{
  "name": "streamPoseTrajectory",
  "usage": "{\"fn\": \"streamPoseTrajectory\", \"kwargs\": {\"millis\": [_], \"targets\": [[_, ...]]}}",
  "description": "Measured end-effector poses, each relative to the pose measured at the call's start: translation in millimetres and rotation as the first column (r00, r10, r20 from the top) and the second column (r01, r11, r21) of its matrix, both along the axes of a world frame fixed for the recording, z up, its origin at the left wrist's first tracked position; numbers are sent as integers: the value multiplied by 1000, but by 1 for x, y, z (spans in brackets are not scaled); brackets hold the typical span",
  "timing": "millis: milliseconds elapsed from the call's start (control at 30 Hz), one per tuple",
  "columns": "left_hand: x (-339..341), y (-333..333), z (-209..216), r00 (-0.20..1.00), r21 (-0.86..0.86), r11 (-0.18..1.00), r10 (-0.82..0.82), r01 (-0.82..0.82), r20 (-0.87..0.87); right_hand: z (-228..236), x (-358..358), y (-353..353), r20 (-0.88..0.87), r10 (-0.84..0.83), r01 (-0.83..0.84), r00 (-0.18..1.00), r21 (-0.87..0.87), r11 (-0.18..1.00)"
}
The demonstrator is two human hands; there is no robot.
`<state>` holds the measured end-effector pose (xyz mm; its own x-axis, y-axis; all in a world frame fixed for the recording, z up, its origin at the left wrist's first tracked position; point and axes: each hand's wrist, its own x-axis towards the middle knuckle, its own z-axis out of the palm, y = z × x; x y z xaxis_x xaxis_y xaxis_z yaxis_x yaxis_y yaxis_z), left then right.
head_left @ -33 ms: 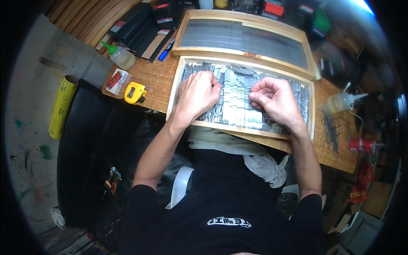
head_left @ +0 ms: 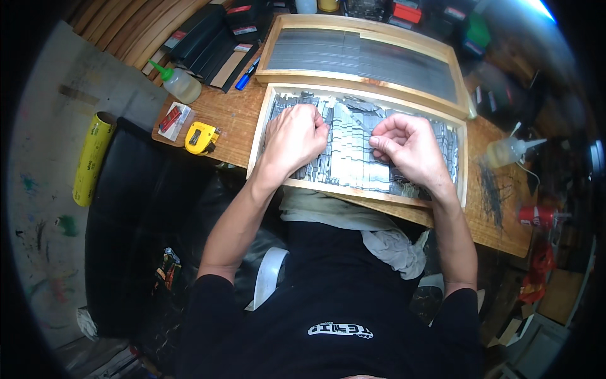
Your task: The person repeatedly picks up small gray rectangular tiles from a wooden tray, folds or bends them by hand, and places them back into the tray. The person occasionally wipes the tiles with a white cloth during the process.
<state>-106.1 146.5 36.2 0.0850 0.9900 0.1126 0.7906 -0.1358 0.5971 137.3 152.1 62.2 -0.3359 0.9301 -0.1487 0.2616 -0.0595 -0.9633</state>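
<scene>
A shallow wooden box lies at the table's front edge, filled with rows of thin grey metal-looking strips. Over its left part, my left hand is closed, thumb against curled fingers. My right hand pinches thumb to fingertips above the right half of the strips. A thin sliver may sit in either pinch, but it is too fine to make out. Both hands hide part of the strips, which shine brightest between them. Toward the back, some strips lie loose and crooked.
Behind the box stands a second wooden tray with neat long strips. To the left are a yellow tape measure, a green-tipped squeeze bottle and a blue marker. Another bottle and a red can are at right.
</scene>
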Motion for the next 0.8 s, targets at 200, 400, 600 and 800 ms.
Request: {"fn": "streamPoseTrajectory", "kwargs": {"millis": [200, 400, 600, 800], "targets": [[2, 2, 3, 997, -117, 993, 38, -30, 66, -2, -4, 0, -86, -36, 35, 996, -13, 999], [-16, 0, 8, 398, -203, 962, 116, 184, 910, -3, -26, -6, -304, -155, 120, 940, -129, 984], [7, -12, 6, -29, -94, 961, 105, 260, 994, -8, -59, -13, -468, -79, 40, 880, -92, 995], [20, -22, 7, -76, -112, 980, 126, 167, 989, -4, -60, -16, -381, -27, 58, 924, 71, 996]]}}
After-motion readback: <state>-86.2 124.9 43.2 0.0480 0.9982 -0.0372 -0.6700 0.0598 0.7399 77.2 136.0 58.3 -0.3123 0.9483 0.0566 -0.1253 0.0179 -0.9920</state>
